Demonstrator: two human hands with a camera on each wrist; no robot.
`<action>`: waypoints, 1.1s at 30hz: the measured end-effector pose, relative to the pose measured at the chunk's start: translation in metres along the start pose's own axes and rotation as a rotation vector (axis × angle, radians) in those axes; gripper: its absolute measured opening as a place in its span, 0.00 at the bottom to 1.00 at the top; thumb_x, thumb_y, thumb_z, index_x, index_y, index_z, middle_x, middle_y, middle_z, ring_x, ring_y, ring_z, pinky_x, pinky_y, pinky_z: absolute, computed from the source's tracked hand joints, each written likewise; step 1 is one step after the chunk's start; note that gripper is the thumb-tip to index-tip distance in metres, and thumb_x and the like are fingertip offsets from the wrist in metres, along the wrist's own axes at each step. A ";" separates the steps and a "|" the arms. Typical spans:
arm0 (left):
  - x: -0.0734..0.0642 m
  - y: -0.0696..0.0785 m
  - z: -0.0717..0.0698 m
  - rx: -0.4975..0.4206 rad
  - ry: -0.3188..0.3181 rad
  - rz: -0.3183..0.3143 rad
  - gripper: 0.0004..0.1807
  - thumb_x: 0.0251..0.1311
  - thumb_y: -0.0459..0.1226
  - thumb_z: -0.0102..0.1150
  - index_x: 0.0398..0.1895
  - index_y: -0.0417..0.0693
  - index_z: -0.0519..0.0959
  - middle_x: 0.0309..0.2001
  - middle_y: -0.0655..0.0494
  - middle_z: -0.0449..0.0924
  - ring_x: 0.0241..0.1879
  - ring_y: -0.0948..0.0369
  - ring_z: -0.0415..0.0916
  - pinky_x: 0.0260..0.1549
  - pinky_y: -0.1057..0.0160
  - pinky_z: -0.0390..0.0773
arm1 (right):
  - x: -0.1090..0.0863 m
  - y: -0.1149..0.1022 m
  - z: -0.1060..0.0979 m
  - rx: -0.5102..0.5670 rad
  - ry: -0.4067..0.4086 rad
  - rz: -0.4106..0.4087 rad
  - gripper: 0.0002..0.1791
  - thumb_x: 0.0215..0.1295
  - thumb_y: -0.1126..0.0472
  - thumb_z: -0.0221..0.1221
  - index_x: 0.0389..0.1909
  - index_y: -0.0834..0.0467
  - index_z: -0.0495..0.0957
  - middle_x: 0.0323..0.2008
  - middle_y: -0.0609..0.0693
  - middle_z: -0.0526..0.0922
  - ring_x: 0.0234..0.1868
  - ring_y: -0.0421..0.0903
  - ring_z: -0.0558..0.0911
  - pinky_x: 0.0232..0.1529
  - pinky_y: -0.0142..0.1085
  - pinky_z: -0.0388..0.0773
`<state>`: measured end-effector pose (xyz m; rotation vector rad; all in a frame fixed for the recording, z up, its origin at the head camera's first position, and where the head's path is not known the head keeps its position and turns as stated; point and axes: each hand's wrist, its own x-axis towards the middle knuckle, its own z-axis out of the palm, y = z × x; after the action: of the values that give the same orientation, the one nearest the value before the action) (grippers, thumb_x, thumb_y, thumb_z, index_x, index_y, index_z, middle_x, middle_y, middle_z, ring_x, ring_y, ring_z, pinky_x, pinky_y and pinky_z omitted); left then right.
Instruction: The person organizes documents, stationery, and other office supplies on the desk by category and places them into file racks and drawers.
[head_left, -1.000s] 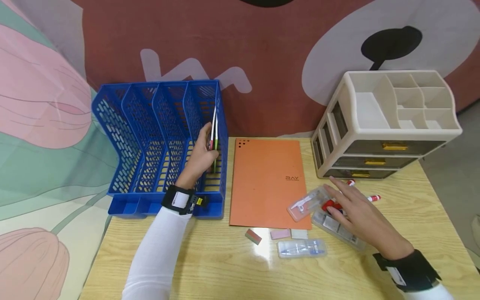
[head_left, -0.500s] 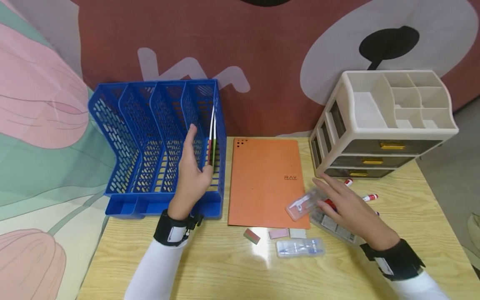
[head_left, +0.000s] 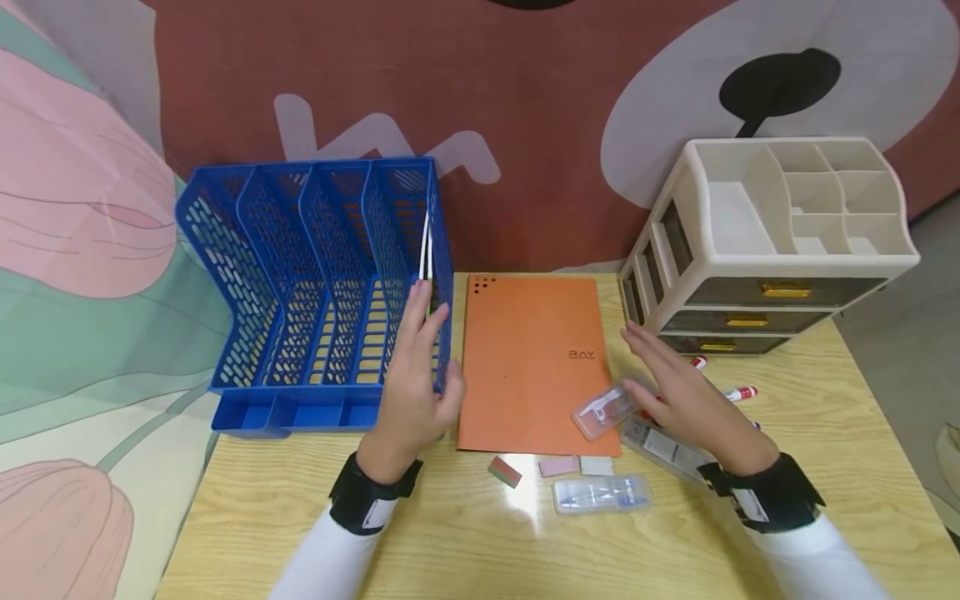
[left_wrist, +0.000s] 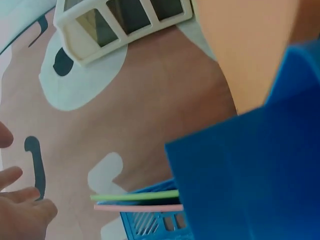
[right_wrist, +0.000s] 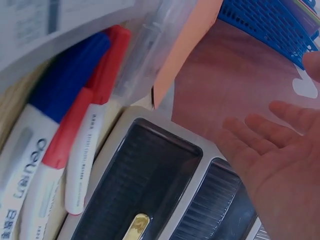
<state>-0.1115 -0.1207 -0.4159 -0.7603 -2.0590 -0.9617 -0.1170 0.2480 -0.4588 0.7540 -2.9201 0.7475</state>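
My left hand [head_left: 412, 392] is over the front right corner of the blue file rack [head_left: 251, 414], fingers extended and nothing in it. Two thin booklets [head_left: 425, 250] stand in the rack's rightmost slot; the left wrist view shows their green edge [left_wrist: 135, 196] and pink edge [left_wrist: 140, 207]. My right hand [head_left: 686, 408] is held with straight fingers above the right side of the orange folder [head_left: 525, 358]. Below it are a clear case [head_left: 602, 414] with a pink base, a grey clear-lidded box [head_left: 667, 450] and several whiteboard markers [right_wrist: 82, 155], partly hidden by the hand.
A cream drawer cabinet [head_left: 787, 267] with gold handles stands at the back right, touching the wall cloth. In front of the folder lie a red-and-green eraser [head_left: 505, 472], a pink block [head_left: 558, 467], a white block [head_left: 596, 466] and a clear pen case [head_left: 602, 494].
My left hand has let go of the booklets in the rack and drawn back toward me and to the right. My right hand has shifted a little left and away from me.
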 end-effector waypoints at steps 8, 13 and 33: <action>-0.007 0.003 0.015 0.012 -0.159 0.005 0.32 0.64 0.31 0.54 0.72 0.28 0.65 0.78 0.32 0.57 0.78 0.39 0.57 0.73 0.48 0.65 | 0.012 -0.001 0.001 0.050 -0.007 0.006 0.40 0.73 0.58 0.62 0.80 0.62 0.57 0.81 0.62 0.55 0.71 0.67 0.71 0.66 0.66 0.71; -0.010 0.002 0.026 0.011 -0.325 -0.131 0.36 0.66 0.32 0.57 0.76 0.31 0.59 0.82 0.39 0.48 0.81 0.45 0.51 0.73 0.46 0.66 | 0.025 -0.002 0.005 0.070 -0.052 0.033 0.41 0.76 0.53 0.59 0.81 0.60 0.53 0.82 0.62 0.52 0.78 0.68 0.60 0.69 0.68 0.65; -0.025 -0.023 0.074 -0.036 -0.594 -0.702 0.42 0.71 0.38 0.58 0.82 0.37 0.48 0.83 0.35 0.37 0.81 0.37 0.43 0.73 0.33 0.57 | 0.061 -0.003 0.039 0.237 -0.265 0.244 0.41 0.80 0.52 0.51 0.79 0.73 0.47 0.80 0.74 0.46 0.79 0.72 0.52 0.77 0.66 0.52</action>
<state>-0.1408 -0.0781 -0.4786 -0.3442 -2.9405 -1.2455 -0.1664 0.2002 -0.4825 0.5533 -3.2426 1.1116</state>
